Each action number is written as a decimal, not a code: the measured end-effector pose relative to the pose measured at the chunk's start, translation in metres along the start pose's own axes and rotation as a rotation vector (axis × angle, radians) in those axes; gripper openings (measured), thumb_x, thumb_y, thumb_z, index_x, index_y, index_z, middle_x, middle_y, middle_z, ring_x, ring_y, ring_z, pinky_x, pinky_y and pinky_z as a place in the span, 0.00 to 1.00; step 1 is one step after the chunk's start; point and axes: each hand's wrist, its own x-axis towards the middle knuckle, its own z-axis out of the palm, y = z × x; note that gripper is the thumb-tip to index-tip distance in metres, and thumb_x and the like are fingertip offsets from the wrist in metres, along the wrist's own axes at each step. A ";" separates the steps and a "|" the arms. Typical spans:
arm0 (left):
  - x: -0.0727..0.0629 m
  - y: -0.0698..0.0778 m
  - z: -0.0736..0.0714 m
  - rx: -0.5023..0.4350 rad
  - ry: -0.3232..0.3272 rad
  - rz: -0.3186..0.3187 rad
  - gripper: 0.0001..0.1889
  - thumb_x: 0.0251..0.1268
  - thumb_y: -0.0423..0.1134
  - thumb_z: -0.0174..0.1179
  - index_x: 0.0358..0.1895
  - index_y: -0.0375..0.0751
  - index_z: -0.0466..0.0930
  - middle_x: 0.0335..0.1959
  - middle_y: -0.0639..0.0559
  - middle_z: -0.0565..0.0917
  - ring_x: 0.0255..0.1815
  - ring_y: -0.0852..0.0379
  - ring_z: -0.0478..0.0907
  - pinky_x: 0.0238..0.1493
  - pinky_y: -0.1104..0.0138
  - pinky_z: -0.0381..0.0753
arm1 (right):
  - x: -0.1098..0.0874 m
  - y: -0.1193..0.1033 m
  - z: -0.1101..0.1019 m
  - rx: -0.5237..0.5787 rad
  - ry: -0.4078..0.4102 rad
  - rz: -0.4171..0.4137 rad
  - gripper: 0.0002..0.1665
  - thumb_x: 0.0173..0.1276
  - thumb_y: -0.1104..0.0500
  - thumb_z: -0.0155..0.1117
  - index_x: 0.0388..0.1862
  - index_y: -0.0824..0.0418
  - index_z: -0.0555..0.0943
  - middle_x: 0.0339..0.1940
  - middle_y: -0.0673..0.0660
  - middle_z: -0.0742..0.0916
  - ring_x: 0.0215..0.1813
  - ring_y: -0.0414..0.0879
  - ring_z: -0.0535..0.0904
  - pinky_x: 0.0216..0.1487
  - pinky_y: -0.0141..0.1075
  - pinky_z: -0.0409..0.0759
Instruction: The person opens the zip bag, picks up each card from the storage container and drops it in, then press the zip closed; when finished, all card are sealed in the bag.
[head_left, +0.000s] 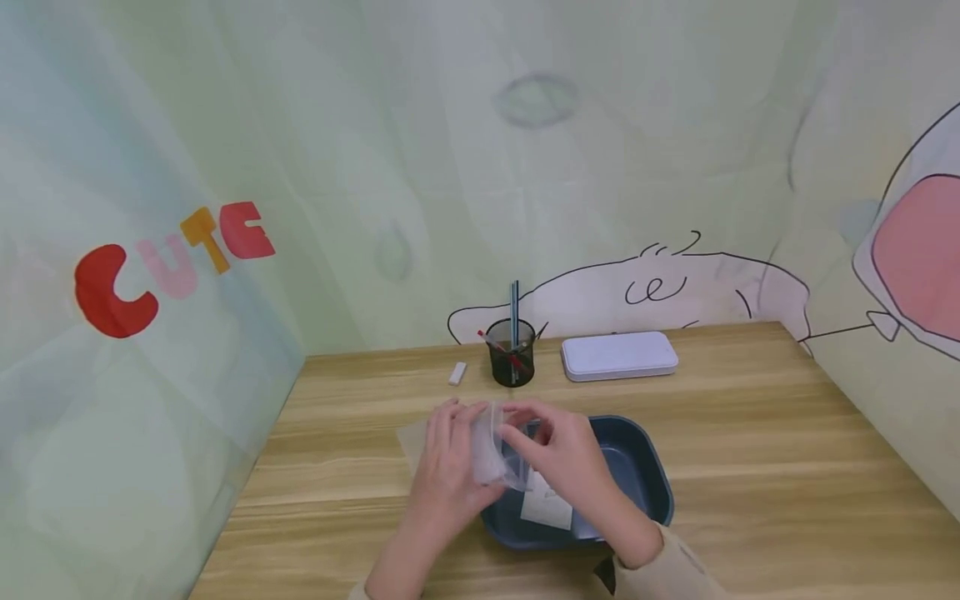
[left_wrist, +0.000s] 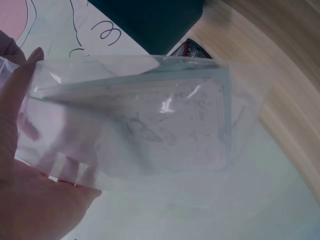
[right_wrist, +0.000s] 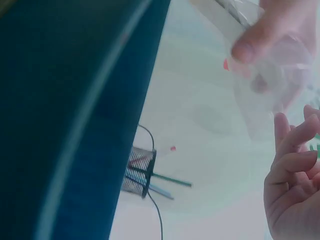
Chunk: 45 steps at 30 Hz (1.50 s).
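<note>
My left hand [head_left: 450,467] grips a clear plastic bag [head_left: 491,450] above the dark blue tray [head_left: 652,475]. Inside the bag [left_wrist: 100,135], the left wrist view shows a pale card [left_wrist: 175,125] with faint printing and a light blue-green border. My right hand [head_left: 566,446] is at the bag's near-right end, fingers bent and thumb apart from the forefinger. From the right wrist view, the right hand's fingers [right_wrist: 287,170] are loosely curled close to the plastic, with nothing visible between them; whether they touch it is unclear. A white printed paper [head_left: 547,504] lies in the tray.
Behind the tray stands a black mesh pen cup [head_left: 512,358] with pencils and pens. A small white eraser [head_left: 457,372] lies left of it, and a white pencil case [head_left: 619,356] lies right. The wooden table [head_left: 780,467] meets a printed cloth backdrop [head_left: 360,167].
</note>
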 end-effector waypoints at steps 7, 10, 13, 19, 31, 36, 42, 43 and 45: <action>0.001 -0.001 -0.002 0.012 0.002 -0.007 0.54 0.19 0.47 0.84 0.61 0.38 0.66 0.53 0.41 0.69 0.64 0.41 0.62 0.66 0.53 0.65 | 0.004 0.025 -0.021 -0.231 0.018 0.064 0.11 0.59 0.50 0.72 0.41 0.48 0.86 0.35 0.43 0.86 0.22 0.41 0.75 0.21 0.34 0.75; 0.001 -0.001 -0.003 0.008 -0.005 -0.019 0.54 0.20 0.47 0.84 0.61 0.38 0.66 0.54 0.41 0.68 0.65 0.42 0.61 0.67 0.54 0.64 | 0.002 0.046 -0.022 -0.396 -0.057 0.112 0.13 0.56 0.50 0.75 0.39 0.51 0.87 0.38 0.47 0.86 0.32 0.43 0.81 0.28 0.37 0.79; 0.001 0.000 -0.004 0.003 -0.013 -0.025 0.54 0.20 0.47 0.84 0.62 0.38 0.65 0.55 0.41 0.68 0.65 0.43 0.60 0.67 0.54 0.63 | -0.003 0.066 -0.017 -0.508 -0.178 0.176 0.20 0.51 0.49 0.77 0.42 0.55 0.86 0.41 0.53 0.84 0.35 0.47 0.81 0.29 0.39 0.80; 0.001 0.000 -0.005 -0.006 -0.018 -0.022 0.55 0.19 0.47 0.84 0.62 0.38 0.65 0.54 0.42 0.68 0.65 0.43 0.61 0.68 0.54 0.62 | -0.013 0.091 -0.003 -0.593 -0.333 0.236 0.37 0.42 0.48 0.82 0.51 0.63 0.80 0.41 0.59 0.75 0.30 0.48 0.73 0.30 0.44 0.78; 0.000 -0.001 -0.006 -0.021 -0.041 -0.048 0.55 0.20 0.46 0.84 0.63 0.39 0.65 0.55 0.42 0.67 0.66 0.44 0.59 0.69 0.55 0.61 | -0.018 0.091 0.001 -0.599 -0.323 0.252 0.38 0.37 0.47 0.85 0.43 0.61 0.75 0.35 0.58 0.70 0.28 0.50 0.71 0.28 0.43 0.76; -0.001 -0.002 -0.005 -0.014 -0.036 -0.048 0.55 0.20 0.47 0.85 0.63 0.39 0.64 0.55 0.42 0.67 0.65 0.44 0.60 0.68 0.55 0.62 | -0.018 0.086 -0.001 -0.579 -0.286 0.256 0.33 0.39 0.47 0.84 0.39 0.58 0.75 0.33 0.56 0.71 0.27 0.48 0.70 0.25 0.39 0.72; -0.002 -0.003 -0.006 -0.016 -0.042 -0.054 0.55 0.21 0.47 0.84 0.63 0.39 0.64 0.55 0.42 0.68 0.66 0.44 0.60 0.68 0.55 0.62 | -0.015 0.069 -0.014 -0.528 -0.195 0.157 0.11 0.54 0.54 0.76 0.31 0.54 0.81 0.23 0.46 0.77 0.23 0.41 0.70 0.22 0.33 0.72; -0.002 -0.003 -0.006 -0.017 -0.044 -0.056 0.55 0.21 0.47 0.84 0.63 0.39 0.64 0.55 0.42 0.68 0.66 0.44 0.59 0.68 0.55 0.61 | -0.014 0.065 -0.018 -0.511 -0.181 0.139 0.08 0.56 0.55 0.75 0.30 0.53 0.82 0.23 0.45 0.79 0.23 0.40 0.71 0.22 0.33 0.72; -0.002 -0.003 -0.006 -0.021 -0.042 -0.055 0.55 0.21 0.47 0.84 0.63 0.39 0.65 0.55 0.42 0.68 0.66 0.44 0.59 0.68 0.55 0.61 | -0.011 0.056 -0.027 -0.476 -0.146 0.115 0.05 0.58 0.55 0.73 0.29 0.51 0.84 0.23 0.43 0.81 0.23 0.38 0.72 0.23 0.33 0.73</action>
